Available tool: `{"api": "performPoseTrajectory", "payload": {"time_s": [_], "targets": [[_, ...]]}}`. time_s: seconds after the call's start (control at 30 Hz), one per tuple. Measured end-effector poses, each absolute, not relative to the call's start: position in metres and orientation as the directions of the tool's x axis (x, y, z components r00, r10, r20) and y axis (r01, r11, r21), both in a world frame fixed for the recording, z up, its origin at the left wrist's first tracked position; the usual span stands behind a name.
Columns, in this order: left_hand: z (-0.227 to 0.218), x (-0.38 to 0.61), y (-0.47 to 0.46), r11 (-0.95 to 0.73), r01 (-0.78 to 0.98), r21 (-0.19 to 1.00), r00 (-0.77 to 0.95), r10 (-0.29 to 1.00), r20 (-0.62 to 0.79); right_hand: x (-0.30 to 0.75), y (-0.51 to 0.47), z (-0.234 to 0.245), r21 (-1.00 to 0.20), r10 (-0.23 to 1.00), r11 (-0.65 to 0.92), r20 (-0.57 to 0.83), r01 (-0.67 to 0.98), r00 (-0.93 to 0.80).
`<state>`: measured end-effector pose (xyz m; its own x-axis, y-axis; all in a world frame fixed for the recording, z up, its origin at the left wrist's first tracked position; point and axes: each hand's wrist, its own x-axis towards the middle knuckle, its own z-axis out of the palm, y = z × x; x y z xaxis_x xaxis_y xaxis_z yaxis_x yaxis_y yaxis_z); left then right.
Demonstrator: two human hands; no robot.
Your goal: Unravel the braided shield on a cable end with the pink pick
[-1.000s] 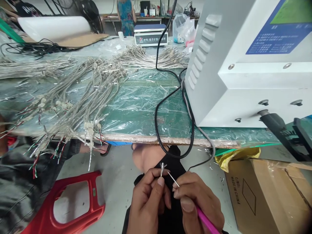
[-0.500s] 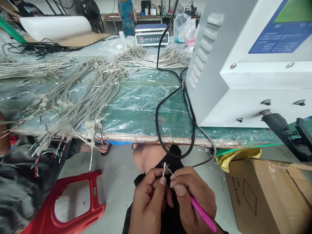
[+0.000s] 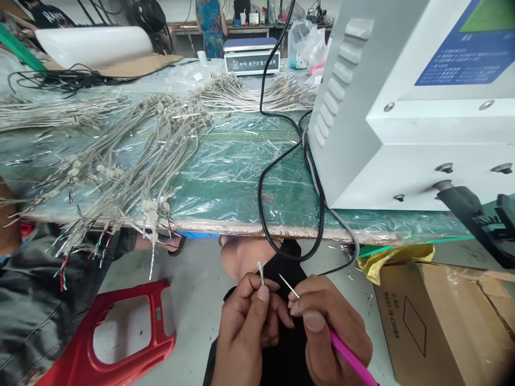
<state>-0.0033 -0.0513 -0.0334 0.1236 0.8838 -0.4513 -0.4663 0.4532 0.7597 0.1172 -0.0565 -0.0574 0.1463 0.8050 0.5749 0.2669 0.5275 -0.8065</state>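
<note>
My left hand (image 3: 245, 327) is closed in a pinch on a short braided silver cable end (image 3: 260, 272) that sticks up between thumb and forefinger. My right hand (image 3: 330, 329) is closed round a pink-handled pick (image 3: 350, 359); its thin metal needle (image 3: 288, 287) points up and left, a small gap away from the cable end. Both hands are held low over my lap, below the front edge of the green bench (image 3: 241, 177).
Several bundles of braided cables (image 3: 132, 155) with coloured wire ends lie on the bench's left half. A white machine (image 3: 410, 102) stands at right, with black cords (image 3: 289, 214) hanging over the edge. A red stool (image 3: 120, 332), a cardboard box (image 3: 442, 321) and a scale (image 3: 251, 56) are around.
The needle was in the frayed cable tip half a second ago; now it has pulled back to the right and the cable end looks narrower and stands free.
</note>
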Motion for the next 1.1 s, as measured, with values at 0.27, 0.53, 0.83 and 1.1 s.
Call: {"api": "performPoseTrajectory", "payload": {"time_s": [0.27,0.53,0.83,1.1], "targets": [[-0.0271,-0.0036,-0.0477,0.489,-0.305,0.817,0.090,0.869,-0.486,0.1158,-0.0539,-0.0530,-0.789,0.812,0.555,0.583,0.264,0.035],[-0.0257,-0.0016,-0.0499,0.485,-0.260,0.835,0.039,0.869,-0.493,0.1132,-0.0568,-0.0560,-0.776,0.792,0.569,0.606,0.272,0.075],[-0.0319,-0.0038,-0.0527,0.487,-0.198,0.851,0.066,0.873,-0.484,0.1137,-0.0584,-0.0586,-0.766,0.790,0.571,0.611,0.295,0.058],[-0.0346,-0.0043,-0.0536,0.477,-0.164,0.864,0.067,0.879,-0.472,0.1121,-0.0582,-0.0612,-0.796,0.817,0.533,0.573,0.288,0.072]]}}
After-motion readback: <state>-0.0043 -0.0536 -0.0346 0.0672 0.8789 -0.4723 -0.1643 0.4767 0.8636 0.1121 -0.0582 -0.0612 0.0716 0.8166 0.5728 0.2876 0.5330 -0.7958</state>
